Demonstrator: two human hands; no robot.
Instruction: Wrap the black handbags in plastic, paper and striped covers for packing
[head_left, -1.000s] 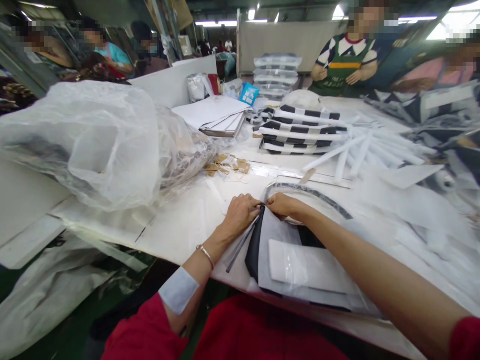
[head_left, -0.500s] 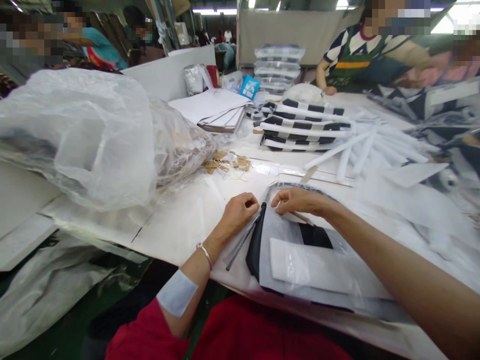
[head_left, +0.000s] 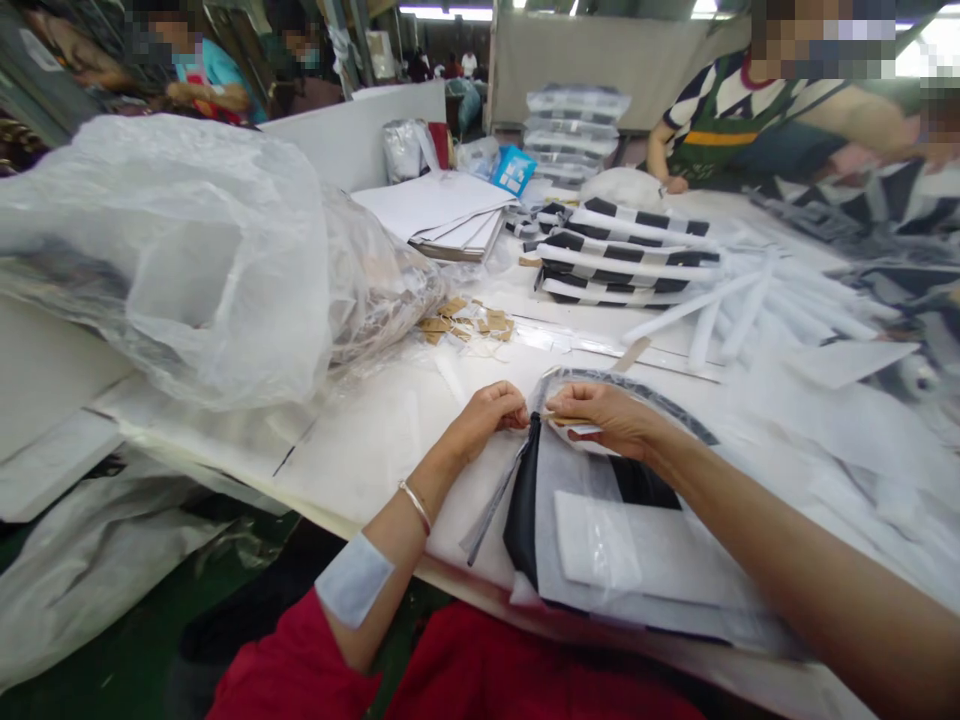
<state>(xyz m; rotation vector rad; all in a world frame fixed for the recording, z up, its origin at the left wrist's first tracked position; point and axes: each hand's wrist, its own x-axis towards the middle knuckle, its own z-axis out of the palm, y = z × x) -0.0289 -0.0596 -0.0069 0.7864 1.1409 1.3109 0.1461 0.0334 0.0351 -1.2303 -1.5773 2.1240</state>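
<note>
A black-and-white bag (head_left: 523, 525) lies on the table in front of me, with pale sheet material over it and a white packet (head_left: 660, 550) on top. At its upper left corner my left hand (head_left: 491, 415) is closed in a pinch; what its fingertips hold is too small to make out. Just across that corner, my right hand (head_left: 611, 412) grips a small brown card tag (head_left: 568, 421) between thumb and fingers. A thin dark strip (head_left: 491, 510) hangs from the corner towards me, left of the bag.
Loose brown tags (head_left: 491, 322) with strings lie beyond my left hand. A large clear plastic bag (head_left: 225, 290) fills the left side. Folded checkered bags (head_left: 630, 260) and white rolled strips (head_left: 750, 310) lie further back. A co-worker (head_left: 720, 130) stands across the table.
My right hand has turned, and the brown tag now shows at its fingertips near the bag's corner. My left hand has come closer to that corner. The whole view has shifted slightly.
</note>
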